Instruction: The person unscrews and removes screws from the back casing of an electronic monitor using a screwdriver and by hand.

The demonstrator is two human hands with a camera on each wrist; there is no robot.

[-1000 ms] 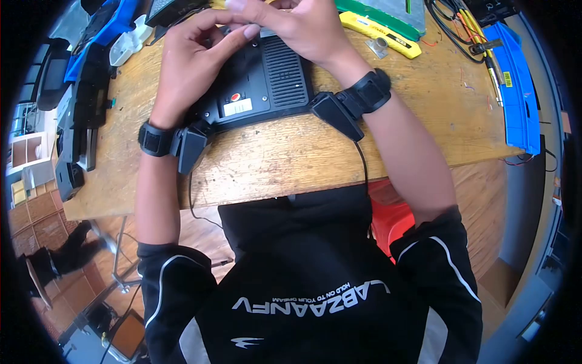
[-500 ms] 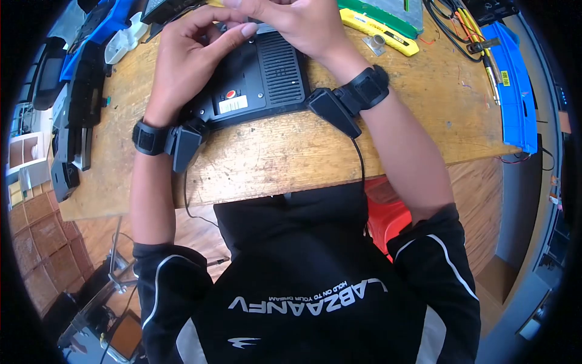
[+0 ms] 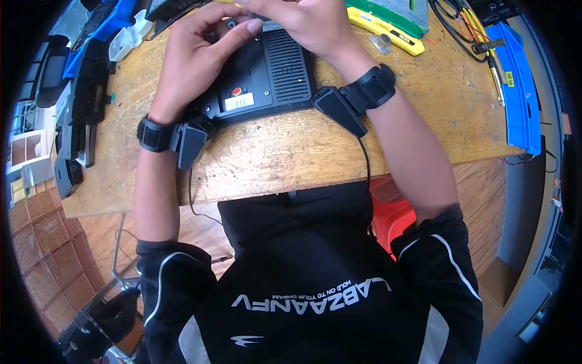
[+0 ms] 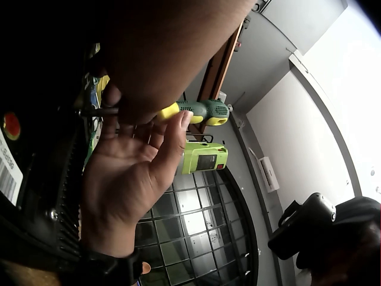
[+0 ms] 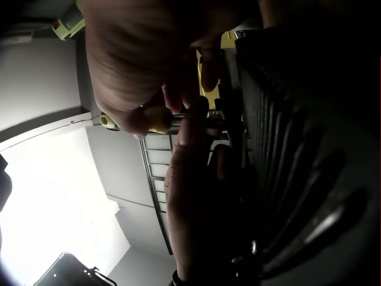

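Note:
A black device (image 3: 242, 79) with vent slots, a white label and a red-orange dot lies on the table in the head view. Over its far part, both hands meet around a screwdriver. Its green and yellow handle (image 4: 205, 112) shows in the left wrist view, its thin shaft (image 4: 98, 111) pointing at the device. In the right wrist view, my right hand (image 5: 143, 59) has its fingers around the yellow part of the handle. My left hand (image 5: 187, 185) reaches in from below there, finger and thumb at the shaft. Fingers partly hide the tip.
Beyond the right hand are a yellow knife (image 3: 385, 30), a small metal part (image 3: 382, 43) and dark cables (image 3: 454, 33). A blue tray (image 3: 515, 91) stands at the right edge. Black cases (image 3: 88, 91) and a clear plastic box (image 3: 128, 39) lie on the left.
The head view has shifted slightly; both hands stay over the device's far part in nearly the same pose. The dark figure in the lower left background has moved.

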